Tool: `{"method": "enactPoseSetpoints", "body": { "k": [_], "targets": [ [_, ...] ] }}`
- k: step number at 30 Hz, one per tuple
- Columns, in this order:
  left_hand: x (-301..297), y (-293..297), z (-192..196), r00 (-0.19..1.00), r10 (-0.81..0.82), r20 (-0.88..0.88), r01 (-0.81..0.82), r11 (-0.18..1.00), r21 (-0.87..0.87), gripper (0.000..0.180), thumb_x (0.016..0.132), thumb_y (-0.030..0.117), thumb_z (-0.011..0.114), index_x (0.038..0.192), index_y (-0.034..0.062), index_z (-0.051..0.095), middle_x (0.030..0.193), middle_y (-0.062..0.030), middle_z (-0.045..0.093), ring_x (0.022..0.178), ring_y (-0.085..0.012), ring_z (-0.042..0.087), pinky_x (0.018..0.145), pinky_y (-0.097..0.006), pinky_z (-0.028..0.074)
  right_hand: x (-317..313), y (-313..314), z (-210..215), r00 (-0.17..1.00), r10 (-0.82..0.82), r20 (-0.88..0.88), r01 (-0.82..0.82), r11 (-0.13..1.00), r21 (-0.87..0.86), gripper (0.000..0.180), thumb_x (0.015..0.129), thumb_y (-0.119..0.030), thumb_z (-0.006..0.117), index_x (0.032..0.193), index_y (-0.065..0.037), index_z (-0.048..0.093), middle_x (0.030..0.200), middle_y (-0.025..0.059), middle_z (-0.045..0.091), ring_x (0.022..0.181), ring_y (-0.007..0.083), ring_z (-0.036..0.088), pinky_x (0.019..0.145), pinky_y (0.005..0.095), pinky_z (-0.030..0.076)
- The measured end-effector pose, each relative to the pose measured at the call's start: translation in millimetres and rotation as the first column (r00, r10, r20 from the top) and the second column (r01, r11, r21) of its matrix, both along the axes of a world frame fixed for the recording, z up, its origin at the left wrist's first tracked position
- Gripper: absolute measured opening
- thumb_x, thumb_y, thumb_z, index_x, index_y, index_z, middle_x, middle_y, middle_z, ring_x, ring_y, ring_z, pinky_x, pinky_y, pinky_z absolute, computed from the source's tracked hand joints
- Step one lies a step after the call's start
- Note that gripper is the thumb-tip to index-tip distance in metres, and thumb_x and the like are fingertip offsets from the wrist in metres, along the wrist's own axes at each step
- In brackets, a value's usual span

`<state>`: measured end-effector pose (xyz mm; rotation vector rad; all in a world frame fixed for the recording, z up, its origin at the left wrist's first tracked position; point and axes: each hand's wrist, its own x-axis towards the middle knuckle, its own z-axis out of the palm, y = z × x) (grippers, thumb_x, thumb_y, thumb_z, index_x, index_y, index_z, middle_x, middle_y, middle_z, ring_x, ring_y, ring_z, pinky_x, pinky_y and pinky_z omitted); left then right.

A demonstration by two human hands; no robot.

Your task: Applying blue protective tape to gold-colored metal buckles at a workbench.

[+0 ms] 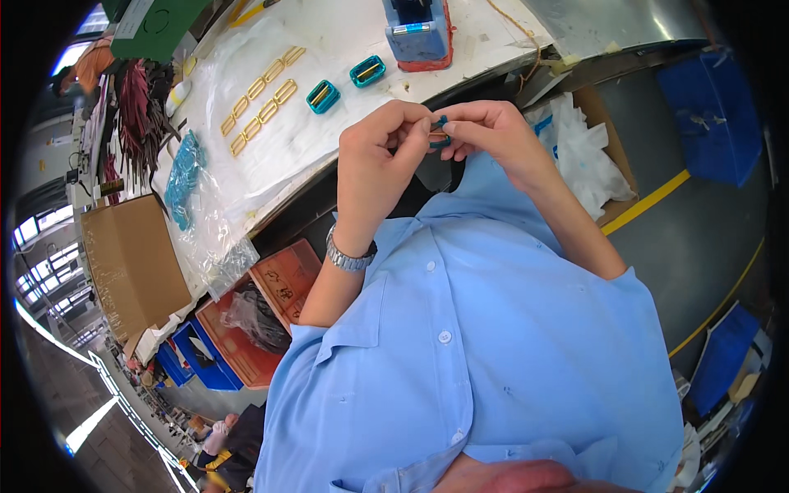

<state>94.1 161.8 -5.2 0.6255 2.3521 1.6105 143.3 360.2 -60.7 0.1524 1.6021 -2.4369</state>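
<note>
1. Far to the left of the white worktable (345, 33), a brown cardboard box (131, 263) stands; below it sit blue and red bins (238, 345).
2. On the worktable's left part, a bag of teal parts (182, 177) lies beside the clear plastic sheet (271, 140), and two rows of gold buckles (261, 100) run across that sheet.
3. Towards the worktable's middle, two finished teal buckles (345, 85) with gold bars lie side by side, just off the gold rows.
4. Your left hand (380, 160), with a metal watch (349, 256) on its wrist, is raised in front of the worktable's near edge, fingers pinched on a small teal buckle (440, 133).
5. Your right hand (486, 131) meets it there; its fingertips grip the same piece, so both hands are together and clamped on it, above your blue shirt (468, 345).
6. At the worktable's far edge, beyond your hands, stands a blue tape dispenser (417, 31).
7. To the right of the worktable, a carton holding white bags (585, 152) stands on the floor, and a blue crate (713, 115) lies further right.
</note>
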Motion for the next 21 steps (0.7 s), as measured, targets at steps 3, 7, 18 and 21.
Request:
{"method": "enactPoseSetpoints", "body": {
  "k": [3, 7, 18, 21],
  "targets": [
    [2, -10, -2, 0.998, 0.030, 0.061, -0.036, 0.993, 0.116, 0.011, 0.105, 0.006, 0.068, 0.108, -0.0010, 0.075, 0.089, 0.0008, 0.072, 0.072, -0.0033, 0.059, 0.063, -0.019, 0.046, -3, -14, 14, 0.990, 0.076, -0.119, -0.029, 0.934, 0.357, 0.030, 0.105, -0.017, 0.063, 0.124, 0.000, 0.078, 0.100, 0.0066, 0.081, 0.079, 0.0111, 0.073, 0.071, 0.0273, 0.058],
    [6, -34, -13, 0.990, 0.048, 0.134, -0.074, 0.978, 0.195, 0.013, 0.106, 0.008, 0.067, 0.110, -0.0016, 0.075, 0.089, 0.0000, 0.072, 0.071, -0.0032, 0.058, 0.062, -0.019, 0.046, -4, -25, 51, 0.929, 0.318, -0.190, -0.014, 0.542, 0.840, 0.030, 0.107, -0.013, 0.059, 0.126, 0.000, 0.078, 0.097, 0.0053, 0.081, 0.078, 0.0107, 0.072, 0.071, 0.0287, 0.058],
    [10, -67, -26, 0.991, 0.096, 0.098, -0.117, 0.964, 0.240, 0.014, 0.102, 0.007, 0.071, 0.115, 0.0025, 0.075, 0.089, -0.0032, 0.071, 0.068, -0.0071, 0.059, 0.062, -0.023, 0.048, -23, -47, 43, 0.977, 0.206, -0.059, -0.169, 0.912, 0.375, 0.024, 0.106, -0.014, 0.070, 0.118, 0.005, 0.078, 0.094, 0.0077, 0.080, 0.079, 0.0083, 0.071, 0.073, 0.0234, 0.058],
    [1, -79, -4, 0.984, -0.059, -0.167, 0.056, 0.998, -0.019, 0.023, 0.097, 0.006, 0.077, 0.119, 0.0036, 0.074, 0.094, -0.0044, 0.072, 0.078, -0.0137, 0.068, 0.069, -0.027, 0.055, -28, -47, 42, 0.988, 0.156, -0.020, -0.131, 0.888, 0.440, 0.023, 0.105, -0.014, 0.071, 0.116, 0.005, 0.079, 0.090, 0.0063, 0.079, 0.076, 0.0082, 0.071, 0.070, 0.0234, 0.058]
  ]
}}
